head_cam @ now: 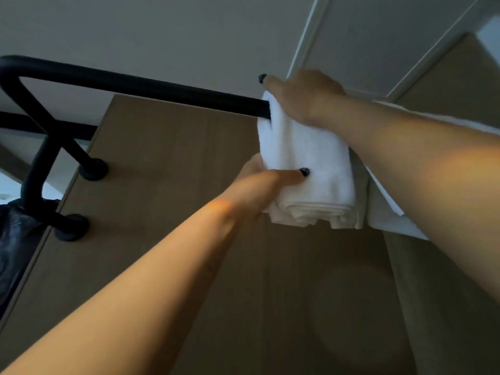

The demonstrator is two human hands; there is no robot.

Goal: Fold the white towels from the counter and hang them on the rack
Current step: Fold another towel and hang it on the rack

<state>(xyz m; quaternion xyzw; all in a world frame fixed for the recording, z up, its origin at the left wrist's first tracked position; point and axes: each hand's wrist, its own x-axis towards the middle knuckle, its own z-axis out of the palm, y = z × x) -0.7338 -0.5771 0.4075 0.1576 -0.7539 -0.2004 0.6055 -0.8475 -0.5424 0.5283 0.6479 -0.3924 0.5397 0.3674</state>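
A folded white towel (305,169) hangs over the right end of the black rack (135,85), its layered folded edges bunched at the bottom. The left hand (266,182) grips the towel's lower left edge, thumb pressed flat across the front and the other fingers curled behind the cloth. The right hand (300,97) rests on top of the towel where it crosses the bar, fingers curled over it and one fingertip pointing left. The rack is fixed by round mounts to a brown wood panel (173,147). A second white towel (389,209) hangs just right of the first, partly behind the right forearm. A dark bag (16,239) sits at far left.
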